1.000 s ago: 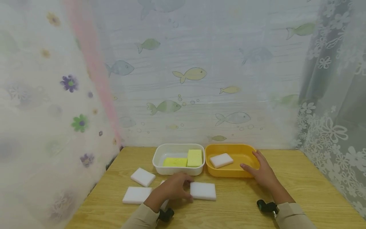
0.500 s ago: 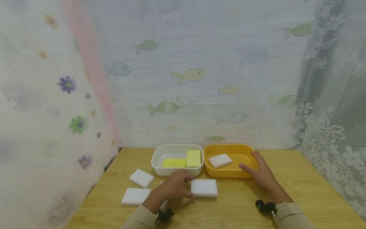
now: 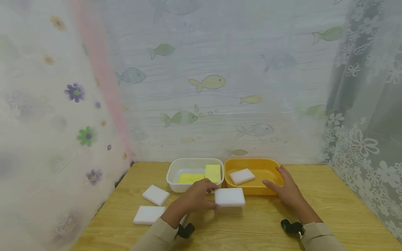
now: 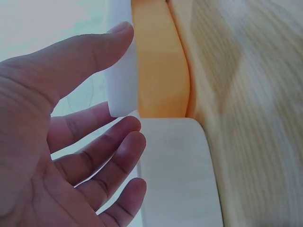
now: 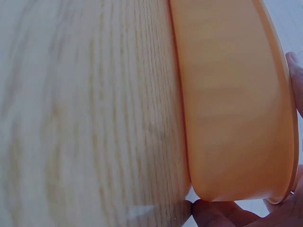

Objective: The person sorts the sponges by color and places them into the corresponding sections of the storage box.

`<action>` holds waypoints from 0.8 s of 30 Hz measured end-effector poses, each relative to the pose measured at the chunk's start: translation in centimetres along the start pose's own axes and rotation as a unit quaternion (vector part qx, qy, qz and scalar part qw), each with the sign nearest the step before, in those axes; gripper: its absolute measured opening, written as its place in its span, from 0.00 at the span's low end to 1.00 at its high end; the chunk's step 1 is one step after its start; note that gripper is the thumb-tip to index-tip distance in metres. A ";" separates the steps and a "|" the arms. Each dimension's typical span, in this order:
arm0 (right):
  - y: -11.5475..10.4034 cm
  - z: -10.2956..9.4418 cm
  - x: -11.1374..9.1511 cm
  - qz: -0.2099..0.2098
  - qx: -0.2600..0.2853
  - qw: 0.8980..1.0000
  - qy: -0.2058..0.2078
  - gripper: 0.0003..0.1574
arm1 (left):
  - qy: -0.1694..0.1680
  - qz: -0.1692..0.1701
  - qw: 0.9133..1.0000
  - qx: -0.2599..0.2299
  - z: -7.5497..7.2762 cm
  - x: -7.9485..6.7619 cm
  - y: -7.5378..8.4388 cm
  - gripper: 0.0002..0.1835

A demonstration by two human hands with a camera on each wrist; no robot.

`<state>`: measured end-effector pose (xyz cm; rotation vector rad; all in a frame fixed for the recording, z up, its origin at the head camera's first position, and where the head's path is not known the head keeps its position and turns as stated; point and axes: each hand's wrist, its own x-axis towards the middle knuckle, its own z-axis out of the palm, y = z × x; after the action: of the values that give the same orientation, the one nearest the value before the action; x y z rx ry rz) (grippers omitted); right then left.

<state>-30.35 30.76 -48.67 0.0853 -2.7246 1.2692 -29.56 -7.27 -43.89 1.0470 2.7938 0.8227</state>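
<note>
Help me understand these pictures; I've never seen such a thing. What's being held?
There's no robot arm here, just a person's bare left hand and right hand. The wide picture is taken from the head, the two close ones from the left and right wrists.

On the wooden table stand a white, rounded plastic-looking tray with two yellow rectangular sponges, and a similarly shaped orange tray with one white rectangular foam-like block. The left hand pinches another white block, raised above the table. Three more lie on the left, one mostly hidden. The right hand holds the orange tray's right end.
</note>
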 end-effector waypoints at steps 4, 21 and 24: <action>0.0 0.0 0.0 0.000 -0.002 1.000 0.000 0.68 | 0.008 0.014 1.000 0.005 -0.1 0.6 0.3 0.34; -0.1 0.1 -0.1 0.003 -0.007 1.000 -0.003 0.68 | 0.043 0.022 0.997 0.067 -0.1 2.6 1.3 0.34; -0.1 0.0 -0.1 0.002 -0.007 1.000 -0.003 0.68 | 0.045 0.014 0.995 0.089 0.0 3.1 1.4 0.37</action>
<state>-30.25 30.68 -48.59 0.0816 -2.7396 1.2529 -31.11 -4.45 -42.77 1.1015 2.9824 0.6471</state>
